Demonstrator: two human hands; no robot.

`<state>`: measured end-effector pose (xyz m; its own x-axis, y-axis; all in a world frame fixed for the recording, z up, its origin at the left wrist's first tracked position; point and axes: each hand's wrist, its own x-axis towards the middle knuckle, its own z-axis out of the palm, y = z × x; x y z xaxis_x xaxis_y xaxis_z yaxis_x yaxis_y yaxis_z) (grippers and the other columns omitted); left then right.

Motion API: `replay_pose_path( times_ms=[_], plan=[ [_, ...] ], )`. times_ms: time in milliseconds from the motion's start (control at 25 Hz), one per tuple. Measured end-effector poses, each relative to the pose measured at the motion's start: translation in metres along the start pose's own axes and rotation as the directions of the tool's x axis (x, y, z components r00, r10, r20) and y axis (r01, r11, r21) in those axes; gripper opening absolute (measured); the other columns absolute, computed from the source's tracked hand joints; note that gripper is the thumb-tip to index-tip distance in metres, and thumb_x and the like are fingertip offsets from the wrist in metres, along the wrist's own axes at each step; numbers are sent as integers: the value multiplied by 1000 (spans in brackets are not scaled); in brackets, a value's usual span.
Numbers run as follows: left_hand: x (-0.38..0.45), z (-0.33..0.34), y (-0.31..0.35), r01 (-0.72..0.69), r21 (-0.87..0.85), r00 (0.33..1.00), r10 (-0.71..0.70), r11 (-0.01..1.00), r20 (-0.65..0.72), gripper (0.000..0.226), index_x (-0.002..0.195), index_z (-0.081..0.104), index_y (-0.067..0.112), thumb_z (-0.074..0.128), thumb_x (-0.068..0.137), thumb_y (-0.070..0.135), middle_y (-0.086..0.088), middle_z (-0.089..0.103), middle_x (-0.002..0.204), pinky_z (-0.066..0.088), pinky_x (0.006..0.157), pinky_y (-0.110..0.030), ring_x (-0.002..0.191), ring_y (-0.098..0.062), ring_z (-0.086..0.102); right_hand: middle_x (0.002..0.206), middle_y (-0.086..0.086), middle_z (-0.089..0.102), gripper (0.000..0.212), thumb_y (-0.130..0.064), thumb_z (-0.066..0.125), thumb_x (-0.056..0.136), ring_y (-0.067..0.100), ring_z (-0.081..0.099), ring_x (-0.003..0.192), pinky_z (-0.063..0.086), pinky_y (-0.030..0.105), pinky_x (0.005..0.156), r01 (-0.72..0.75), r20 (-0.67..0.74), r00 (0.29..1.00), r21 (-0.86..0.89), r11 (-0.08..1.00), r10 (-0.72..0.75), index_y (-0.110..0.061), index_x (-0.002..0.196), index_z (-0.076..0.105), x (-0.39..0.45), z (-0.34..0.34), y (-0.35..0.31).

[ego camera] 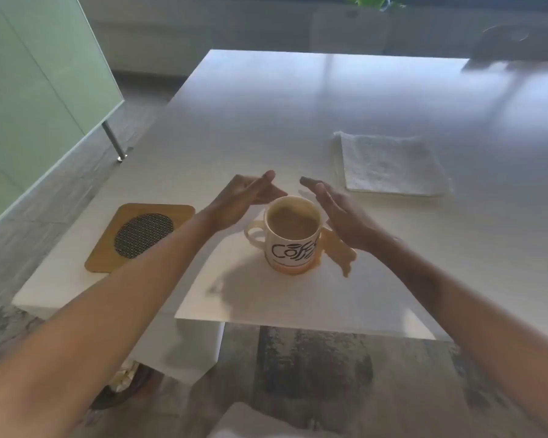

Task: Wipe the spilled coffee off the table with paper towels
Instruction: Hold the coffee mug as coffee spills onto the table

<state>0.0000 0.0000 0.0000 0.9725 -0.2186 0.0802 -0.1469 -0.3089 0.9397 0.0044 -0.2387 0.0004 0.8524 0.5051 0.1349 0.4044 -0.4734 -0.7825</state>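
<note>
A white mug (293, 240) with "Coffee" lettering stands near the front of the white table (298, 121), full of milky coffee. Spilled coffee (340, 252) pools around its base and runs to its right. A folded stack of paper towels (391, 164) lies behind and to the right of the mug. My left hand (244, 197) hovers just left of the mug's rim, fingers straight and apart. My right hand (339, 213) hovers just right of it, also flat and open. Neither hand touches the mug.
A wooden coaster with a dark mesh centre (141, 235) lies left of the mug on a lower white surface. A green glass panel on a metal leg (113, 140) stands to the left. A bin with crumpled paper (124, 379) sits on the floor below.
</note>
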Motion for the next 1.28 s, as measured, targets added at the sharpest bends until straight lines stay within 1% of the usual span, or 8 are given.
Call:
replay_pose_path(
  times_ms=[160, 360, 440, 520, 640, 880, 1080, 1280],
  plan=[
    [-5, -9, 12, 78, -181, 982, -44, 980, 185, 67, 107, 78, 15, 36, 96, 66, -17, 73, 117, 53, 90, -31, 111, -30, 68, 146, -2, 54, 100, -88, 23, 79, 9, 51, 132, 40, 30, 108, -35, 62, 998, 262, 964, 20, -18, 147, 47, -25, 12, 2],
    [-18, -5, 14, 93, -174, 926, -21, 980, 376, 80, 111, 72, 13, 48, 80, 83, -8, 72, 111, 49, 90, -30, 105, -19, 65, 138, -3, 58, 82, -67, 50, 89, 5, 58, 123, 51, 21, 95, 97, 71, 990, 289, 952, -122, -13, 149, 36, -45, 17, -2],
    [-23, -6, 18, 48, -101, 927, -7, 994, 376, 85, 121, 65, 5, 63, 76, 77, -17, 69, 116, 49, 94, -38, 109, -22, 65, 139, -4, 55, 87, -50, 75, 81, 15, 56, 128, 51, 38, 101, 135, 61, 986, 250, 959, -154, -14, 149, 33, -50, 25, -2],
    [-28, -5, 24, -9, 37, 921, -6, 999, 389, 77, 125, 63, 14, 81, 68, 62, -8, 70, 119, 49, 95, -42, 115, -19, 65, 134, -7, 57, 101, -46, 88, 65, 15, 58, 122, 53, 44, 97, 140, 10, 990, 141, 980, -143, -19, 146, 34, -50, 31, -5],
    [-33, -3, 28, -116, 200, 917, 27, 973, 397, 73, 124, 62, 27, 93, 61, 45, 7, 69, 119, 49, 99, -42, 116, -14, 64, 125, -12, 61, 106, -45, 94, 54, 7, 61, 113, 55, 38, 89, 133, -88, 988, 52, 990, -128, -23, 141, 38, -48, 37, -7],
    [-36, 6, 29, -114, 237, 944, 31, 965, 328, 80, 124, 60, 30, 98, 55, 41, 14, 69, 117, 51, 99, -35, 114, -8, 64, 104, -34, 60, 92, -45, 93, 54, -14, 60, 99, 49, 5, 74, 100, -167, 982, 75, 992, -86, -22, 129, 46, -46, 42, -6],
    [-36, 12, 30, -101, 256, 967, 35, 961, 251, 75, 119, 64, 27, 100, 53, 36, 14, 72, 109, 51, 89, -24, 106, -6, 66, 105, -43, 56, 90, -52, 90, 47, -9, 64, 96, 56, 15, 75, 66, -193, 980, 105, 992, -44, -24, 124, 53, -45, 43, -8],
    [-36, 12, 30, -106, 255, 977, 53, 961, 208, 71, 113, 66, 24, 100, 52, 32, 10, 73, 104, 54, 87, -30, 101, -9, 68, 108, -37, 58, 88, -53, 90, 46, -7, 65, 95, 59, 21, 74, 55, -210, 977, 108, 993, -31, -27, 122, 55, -44, 45, -8]
  ],
)
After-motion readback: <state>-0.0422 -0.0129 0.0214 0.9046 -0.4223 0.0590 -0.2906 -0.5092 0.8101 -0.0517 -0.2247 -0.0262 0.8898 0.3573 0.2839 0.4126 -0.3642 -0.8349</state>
